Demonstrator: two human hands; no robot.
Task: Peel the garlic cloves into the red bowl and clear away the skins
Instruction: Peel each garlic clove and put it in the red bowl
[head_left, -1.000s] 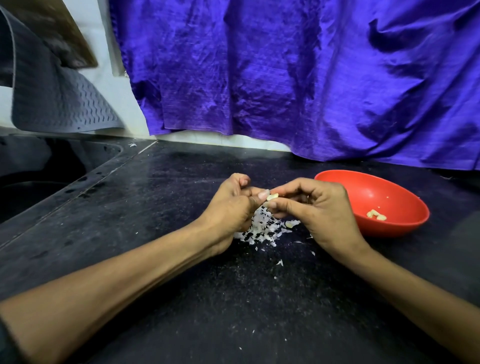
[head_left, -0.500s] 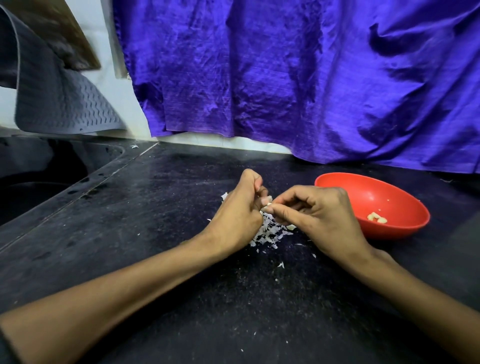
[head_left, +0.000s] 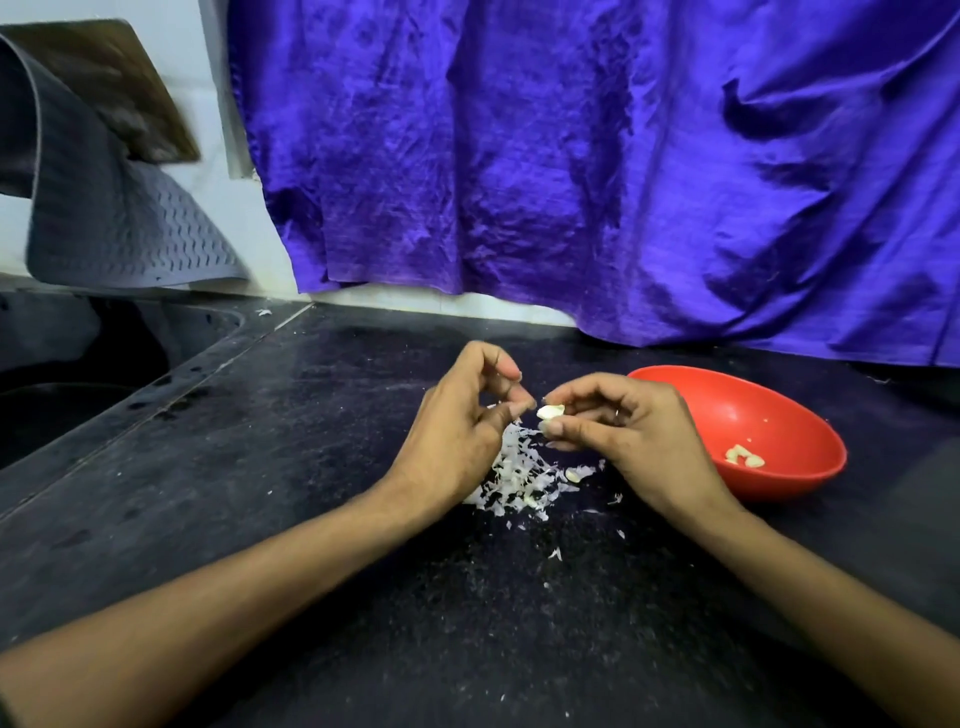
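We see mid-task peeling on a dark bench (head_left: 260, 519). The landmark is the red bowl (head_left: 810, 467); every place below is given from it.

The right hand (head_left: 623, 431) sits just beside the bowl's near-left rim and pinches a pale garlic clove (head_left: 550, 412) between thumb and fingertips. The clove looks mostly bare, though we cannot tell if a scrap of skin clings to its hidden side. The left hand (head_left: 457, 436) is farther left of the bowl, its thumb and forefinger pressed together close to the clove. Whether they nip a flake of skin or hold nothing is too small to make out.

Done so far, as we judge it: a few peeled cloves (head_left: 744, 457) lie inside the bowl, low on its right side. A pile of white skins (head_left: 519, 475) lies on the bench left of the bowl, under and between the two hands, with loose flakes scattered nearer to the camera.

Left to do: the clove in hand has not yet gone into the bowl. One or two pale lumps at the edge of the skin pile may be unpeeled cloves, but we cannot be sure. None of the skins are cleared, so the cleanup step is wholly open. We put the task around the middle or later.
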